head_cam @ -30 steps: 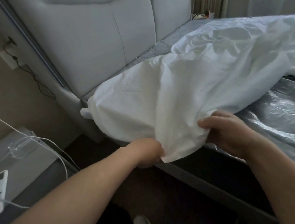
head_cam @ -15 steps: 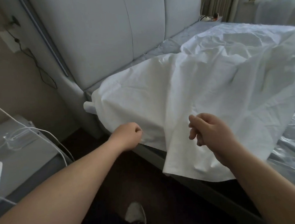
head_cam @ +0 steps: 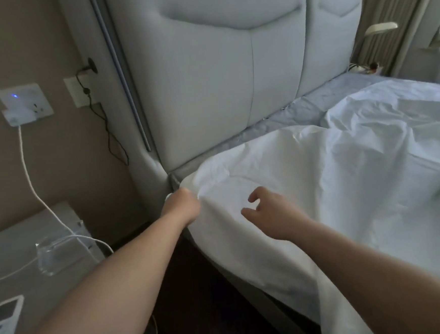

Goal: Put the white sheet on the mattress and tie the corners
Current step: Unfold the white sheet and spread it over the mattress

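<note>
**Sheet drawn to the head corner, left hand gripping its edge**

Nearest, 2 bare forearms reach in from the bottom of the view; at the lower left a remote (head_cam: 5, 319) lies on a grey nightstand (head_cam: 14, 243), with a clear holder (head_cam: 60, 254) further back on the same top and a white cable (head_cam: 30, 179) running from it up the wall.

The left hand (head_cam: 183, 205) is curled into a fist at the corner of the bed, its fingers closed on the edge of the sheet (head_cam: 320, 185) where the cloth bunches beside the knuckles; a small white bit of the cloth shows just left of the fist. The right hand (head_cam: 267, 210) hovers just right of it above the sheet, fingers loosely spread and bent, thumb apart, holding nothing; whether the fingertips touch the cloth I cannot tell.

The sheet lies wrinkled over the mattress (head_cam: 301, 110), covering the near corner and hanging over the bed's side down toward the dark floor (head_cam: 197, 300); a grey strip of mattress stays bare between the sheet and the headboard (head_cam: 220, 87).

Further back the padded headboard rises in 2 visible panels; left of it the wall carries a socket (head_cam: 24, 103) with a blue light and a charger plugged in, then a 2nd plate (head_cam: 81, 92) with a black cord (head_cam: 111, 138) hanging from it. At the far right stand a lamp (head_cam: 380, 27) and curtains (head_cam: 390, 8).
</note>
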Action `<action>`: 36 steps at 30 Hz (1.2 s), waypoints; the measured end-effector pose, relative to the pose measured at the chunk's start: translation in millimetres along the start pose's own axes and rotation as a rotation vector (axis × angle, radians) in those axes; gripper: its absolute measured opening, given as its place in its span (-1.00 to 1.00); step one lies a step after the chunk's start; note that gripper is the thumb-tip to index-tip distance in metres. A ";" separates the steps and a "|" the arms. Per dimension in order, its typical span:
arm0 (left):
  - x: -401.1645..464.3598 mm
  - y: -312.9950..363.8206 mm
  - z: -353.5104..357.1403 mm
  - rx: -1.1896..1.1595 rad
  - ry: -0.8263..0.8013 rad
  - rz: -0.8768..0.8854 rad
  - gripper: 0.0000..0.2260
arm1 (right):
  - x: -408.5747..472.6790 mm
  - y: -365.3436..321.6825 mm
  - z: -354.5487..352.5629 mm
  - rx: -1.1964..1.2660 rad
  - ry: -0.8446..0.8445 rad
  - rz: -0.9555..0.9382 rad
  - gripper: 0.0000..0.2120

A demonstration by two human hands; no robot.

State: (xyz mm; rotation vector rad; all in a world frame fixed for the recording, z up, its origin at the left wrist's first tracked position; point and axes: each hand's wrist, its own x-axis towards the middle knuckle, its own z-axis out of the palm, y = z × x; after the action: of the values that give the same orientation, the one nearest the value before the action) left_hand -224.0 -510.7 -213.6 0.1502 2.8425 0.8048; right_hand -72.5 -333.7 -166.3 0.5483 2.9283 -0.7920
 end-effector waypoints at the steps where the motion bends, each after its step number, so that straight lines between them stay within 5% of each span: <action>1: 10.8 -3.1 3.0 0.012 -0.001 -0.015 -0.70 | 12.2 2.2 13.2 -0.086 -0.034 0.006 -0.52; 5: 52.1 -20.2 15.1 0.012 -0.004 -0.051 -0.60 | 35.7 19.8 59.5 -0.332 -0.051 0.016 -0.63; 15: 118.3 -35.8 34.3 -0.107 0.054 -0.111 -0.71 | 49.4 38.4 73.3 -0.179 0.001 -0.024 -0.75; 18: 121.0 -33.1 17.8 -0.074 0.239 -0.143 -0.72 | 46.3 35.4 74.8 -0.189 0.026 -0.040 -0.77; 22: 112.6 -20.8 -1.5 -0.340 0.414 -0.177 -0.71 | 45.1 18.5 76.5 0.022 0.177 -0.043 -0.79; 24: 98.6 -11.1 5.9 -0.352 0.375 -0.086 -0.60 | 43.4 6.9 83.8 0.139 0.205 -0.061 -0.83; 29: 28.6 31.5 57.4 -0.015 0.190 0.181 -0.54 | 11.1 -5.5 98.2 0.047 -0.055 -0.297 -0.80; 36: -65.5 89.3 108.7 0.053 -0.112 0.562 -0.44 | -60.5 91.3 29.9 0.096 0.324 -0.056 -0.79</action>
State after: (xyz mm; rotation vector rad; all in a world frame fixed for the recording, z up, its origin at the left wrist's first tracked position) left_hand -133.6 -389.2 -247.7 1.0000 2.7343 0.7767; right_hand 15.2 -294.6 -226.8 0.6618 3.2249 -0.9355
